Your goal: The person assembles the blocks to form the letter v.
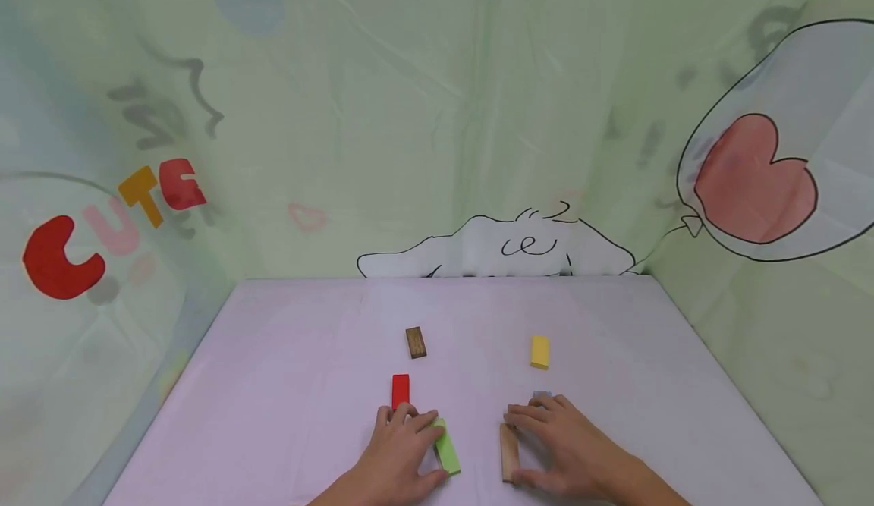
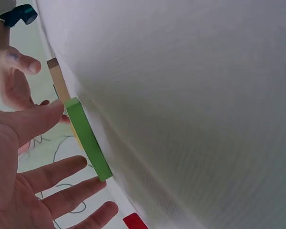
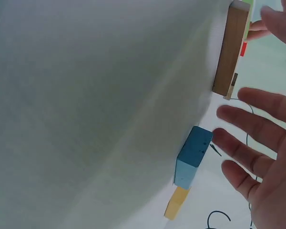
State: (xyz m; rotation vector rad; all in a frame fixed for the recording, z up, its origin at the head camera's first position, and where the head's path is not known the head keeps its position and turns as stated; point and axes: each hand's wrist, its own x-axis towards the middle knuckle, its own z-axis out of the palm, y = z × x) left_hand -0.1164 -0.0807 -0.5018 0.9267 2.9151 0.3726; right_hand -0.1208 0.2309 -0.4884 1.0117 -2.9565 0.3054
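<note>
My left hand (image 1: 403, 453) is at a light green block (image 1: 447, 449) on the table. In the left wrist view, the thumb tip is right at one end of this green block (image 2: 89, 139) and a fingertip at the other, fingers fairly straight. Across from it, my right hand (image 1: 573, 445) spreads around a plain wooden block (image 1: 509, 457). The right wrist view shows a gap between its thumb and fingers and that wooden block (image 3: 231, 50); one fingertip overlaps the edge of a blue block (image 3: 193, 152). A red block (image 1: 400, 390) lies just beyond my left fingers.
Farther back lie a dark brown block (image 1: 416, 342) on the left and a yellow block (image 1: 539, 351) on the right. The pale cloth-covered table (image 1: 307, 339) ends at printed curtains (image 1: 410, 111) behind and on both sides.
</note>
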